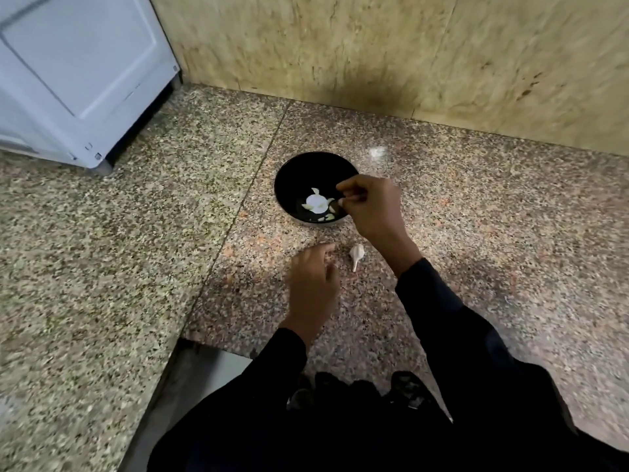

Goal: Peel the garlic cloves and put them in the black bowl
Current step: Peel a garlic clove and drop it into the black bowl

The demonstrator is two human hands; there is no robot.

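Observation:
The black bowl (292, 175) stands on the speckled granite counter and holds several pale garlic pieces (316, 202). My right hand (371, 207) hovers over the bowl's right rim, fingers curled, pinching a small pale garlic clove at its fingertips. An unpeeled garlic clove (356, 254) with a pointed tail lies on the counter just in front of the bowl. My left hand (311, 287) is blurred, hanging above the counter to the left of that clove with loosely curled fingers and nothing in it.
A white appliance (78, 80) stands at the back left. A marbled wall (408, 52) runs behind the counter. The counter's front edge (211, 345) has a step-back near my body. A small white scrap (376, 152) lies behind the bowl.

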